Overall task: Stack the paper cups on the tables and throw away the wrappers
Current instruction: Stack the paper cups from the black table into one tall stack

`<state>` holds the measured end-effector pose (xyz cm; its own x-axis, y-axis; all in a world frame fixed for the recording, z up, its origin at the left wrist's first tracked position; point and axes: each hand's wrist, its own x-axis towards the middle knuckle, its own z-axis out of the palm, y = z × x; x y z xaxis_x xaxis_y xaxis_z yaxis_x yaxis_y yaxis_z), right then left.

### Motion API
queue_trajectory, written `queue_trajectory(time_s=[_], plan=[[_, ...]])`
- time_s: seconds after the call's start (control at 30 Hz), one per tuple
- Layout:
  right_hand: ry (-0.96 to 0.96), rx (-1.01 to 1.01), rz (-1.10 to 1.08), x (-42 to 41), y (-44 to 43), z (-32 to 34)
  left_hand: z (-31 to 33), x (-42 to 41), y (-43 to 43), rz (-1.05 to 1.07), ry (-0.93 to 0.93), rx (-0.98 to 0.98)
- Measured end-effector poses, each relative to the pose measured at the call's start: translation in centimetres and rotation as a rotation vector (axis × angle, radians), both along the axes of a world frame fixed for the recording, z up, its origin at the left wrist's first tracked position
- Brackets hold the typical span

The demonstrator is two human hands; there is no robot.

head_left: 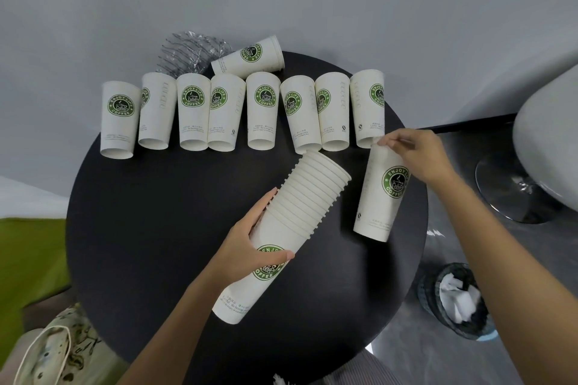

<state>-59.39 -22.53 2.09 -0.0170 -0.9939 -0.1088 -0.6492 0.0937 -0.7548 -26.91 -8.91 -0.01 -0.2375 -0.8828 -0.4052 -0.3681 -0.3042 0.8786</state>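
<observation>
Cup stack (308, 200) sits tilted in the left hand (250, 244), fingers wrapped round it; right hand (417, 150) pinches the rim of a single cup (375, 206).

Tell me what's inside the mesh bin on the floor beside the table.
Crumpled white paper lies inside the mesh bin. Anything beneath that paper, and the bin's bottom, is covered from this view.

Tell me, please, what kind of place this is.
Probably a café or office break corner: a round black table holds white paper coffee cups with green logos, a white chair on a chrome base stands beside it, and a black mesh waste bin sits on the floor.
</observation>
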Motion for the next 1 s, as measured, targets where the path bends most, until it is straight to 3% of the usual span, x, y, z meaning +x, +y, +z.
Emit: queue_trajectory(time_s=[0.4, 0.7, 1.0], plan=[[-0.218, -0.219, -0.029, 5.1, 0.4, 3.8, 0.2, 4.6, 2.0, 0.023, -0.058, -0.026], [-0.357, -0.416, -0.185, 9.3, 0.3, 6.2, -0.2, 8.0, 3.9, 0.051, -0.094, -0.034], [-0.486, -0.306, -0.110, 13.5, 2.0, 6.1, 0.2, 8.6, 4.4, 0.067, -0.040, -0.016]])
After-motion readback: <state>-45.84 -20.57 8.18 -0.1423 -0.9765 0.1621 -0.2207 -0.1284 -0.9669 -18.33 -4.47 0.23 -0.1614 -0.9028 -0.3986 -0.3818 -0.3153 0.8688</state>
